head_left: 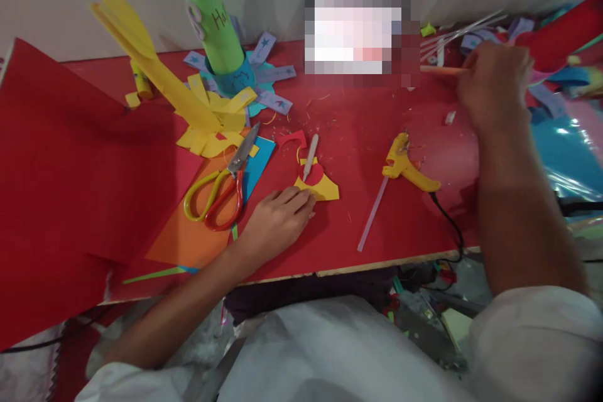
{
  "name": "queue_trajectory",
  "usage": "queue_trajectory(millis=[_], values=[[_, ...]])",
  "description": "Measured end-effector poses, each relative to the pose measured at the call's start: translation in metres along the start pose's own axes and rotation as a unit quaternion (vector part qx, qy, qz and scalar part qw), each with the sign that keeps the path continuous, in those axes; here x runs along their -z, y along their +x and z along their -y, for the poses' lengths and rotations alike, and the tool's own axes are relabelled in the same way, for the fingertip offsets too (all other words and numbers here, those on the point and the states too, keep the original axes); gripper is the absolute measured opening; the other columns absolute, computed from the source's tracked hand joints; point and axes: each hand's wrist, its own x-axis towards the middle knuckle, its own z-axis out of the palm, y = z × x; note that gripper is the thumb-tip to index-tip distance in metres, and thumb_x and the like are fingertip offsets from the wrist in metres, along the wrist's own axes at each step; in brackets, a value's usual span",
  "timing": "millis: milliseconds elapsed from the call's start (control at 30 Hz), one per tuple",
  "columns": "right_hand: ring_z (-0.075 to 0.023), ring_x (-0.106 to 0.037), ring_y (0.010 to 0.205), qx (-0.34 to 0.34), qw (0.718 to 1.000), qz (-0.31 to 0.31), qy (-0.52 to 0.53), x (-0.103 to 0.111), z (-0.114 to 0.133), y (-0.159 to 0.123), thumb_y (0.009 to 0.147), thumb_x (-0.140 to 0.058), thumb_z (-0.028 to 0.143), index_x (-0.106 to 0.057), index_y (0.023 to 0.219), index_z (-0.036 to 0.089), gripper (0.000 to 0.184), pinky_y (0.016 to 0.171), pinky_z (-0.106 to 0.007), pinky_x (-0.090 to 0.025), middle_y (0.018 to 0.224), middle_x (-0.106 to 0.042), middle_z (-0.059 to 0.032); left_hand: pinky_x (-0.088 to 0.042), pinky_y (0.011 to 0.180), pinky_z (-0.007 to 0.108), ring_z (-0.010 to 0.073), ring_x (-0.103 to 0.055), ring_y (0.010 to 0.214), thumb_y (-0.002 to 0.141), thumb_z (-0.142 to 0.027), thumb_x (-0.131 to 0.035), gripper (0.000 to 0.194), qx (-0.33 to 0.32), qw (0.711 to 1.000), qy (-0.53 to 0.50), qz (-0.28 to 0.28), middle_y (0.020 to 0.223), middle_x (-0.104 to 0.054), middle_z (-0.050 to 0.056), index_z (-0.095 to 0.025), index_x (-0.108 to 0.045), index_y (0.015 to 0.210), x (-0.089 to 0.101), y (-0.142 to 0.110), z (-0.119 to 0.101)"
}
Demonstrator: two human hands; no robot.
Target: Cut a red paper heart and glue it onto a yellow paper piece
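Note:
My left hand point(280, 223) rests on the red table, its curled fingers at the lower edge of a yellow paper cutout point(326, 190). A red round piece point(316, 174) lies on that cutout, with a pale pen-like tool point(311, 156) across it. Over at the back right, my right hand point(497, 85) is closed around a thin orange stick point(443, 70), whose left end reaches the blurred patch. Between my hands lies a yellow hot glue gun point(406, 166) with a clear glue stick point(373, 213) sticking out of it.
Scissors point(238, 166) lie on orange and blue sheets left of my left hand. Behind them stand a yellow paper flower point(188, 100) and a green paper tube point(217, 31). Large red sheets point(61, 201) cover the left side. The glue gun's black cord point(452, 226) drops over the front edge.

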Motion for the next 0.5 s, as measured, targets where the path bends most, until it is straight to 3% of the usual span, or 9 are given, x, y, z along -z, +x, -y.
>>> queue_trajectory(millis=[33,100,167,233,300,367,500], values=[[-0.0319,-0.074,0.114,-0.025,1.000,-0.007,0.006,0.009,0.005,-0.010,0.095,-0.073,0.004,-0.083,0.119,0.007,0.026,0.083,-0.048,-0.038,0.118,-0.079,-0.0346,-0.062,0.087,0.039,0.0229,-0.074,0.110,0.110,-0.022,-0.065,0.024,0.000,1.000,-0.002,0.000,0.124,-0.080,0.009,-0.010,-0.073,0.129,0.000,0.000,0.000],[-0.0336,-0.072,0.119,0.028,0.997,-0.045,0.058,0.028,0.017,-0.033,0.094,-0.068,0.000,-0.082,0.116,0.011,0.029,0.089,-0.047,-0.043,0.119,-0.079,-0.0291,-0.062,0.089,0.039,0.0233,-0.074,0.112,0.110,-0.023,-0.065,0.024,0.001,1.000,-0.008,-0.002,0.125,-0.079,0.009,-0.010,-0.072,0.130,-0.001,-0.001,0.000],[-0.0301,-0.073,0.102,0.091,0.979,-0.088,0.160,0.045,0.031,-0.060,0.095,-0.066,0.002,-0.080,0.110,0.017,0.026,0.087,-0.044,-0.047,0.110,-0.080,-0.0223,-0.061,0.091,0.039,0.0232,-0.073,0.113,0.110,-0.023,-0.065,0.025,0.000,1.000,-0.012,0.000,0.127,-0.079,0.009,-0.010,-0.072,0.130,-0.001,-0.001,0.000],[-0.0255,-0.068,0.084,0.158,0.940,-0.126,0.276,0.058,0.047,-0.090,0.097,-0.069,0.010,-0.077,0.106,0.020,0.016,0.076,-0.041,-0.048,0.104,-0.079,-0.0170,-0.061,0.093,0.038,0.0231,-0.073,0.114,0.111,-0.023,-0.063,0.025,0.000,1.000,-0.015,0.007,0.128,-0.079,0.010,-0.011,-0.072,0.131,-0.001,-0.001,0.000],[-0.0223,-0.066,0.077,0.202,0.913,-0.100,0.340,0.067,0.065,-0.117,0.099,-0.070,0.017,-0.074,0.100,0.024,0.008,0.073,-0.038,-0.048,0.096,-0.077,-0.0107,-0.061,0.092,0.038,0.0232,-0.073,0.114,0.112,-0.024,-0.062,0.026,0.001,1.000,-0.014,0.013,0.128,-0.079,0.010,-0.011,-0.072,0.132,0.000,-0.001,0.000],[-0.0198,-0.066,0.074,0.222,0.905,-0.037,0.361,0.070,0.083,-0.139,0.099,-0.073,0.024,-0.071,0.099,0.025,0.002,0.073,-0.037,-0.049,0.091,-0.076,-0.0061,-0.061,0.090,0.039,0.0232,-0.073,0.111,0.111,-0.024,-0.063,0.026,0.004,1.000,-0.013,0.011,0.127,-0.079,0.009,-0.011,-0.072,0.132,0.000,-0.001,0.000],[-0.0192,-0.065,0.074,0.272,0.876,0.089,0.389,0.070,0.103,-0.163,0.103,-0.071,0.039,-0.069,0.099,0.027,0.013,0.072,-0.035,-0.049,0.087,-0.073,-0.0021,-0.062,0.089,0.040,0.0233,-0.072,0.108,0.110,-0.023,-0.065,0.026,0.004,1.000,-0.011,0.003,0.126,-0.079,0.009,-0.011,-0.072,0.132,0.000,-0.001,0.000]])
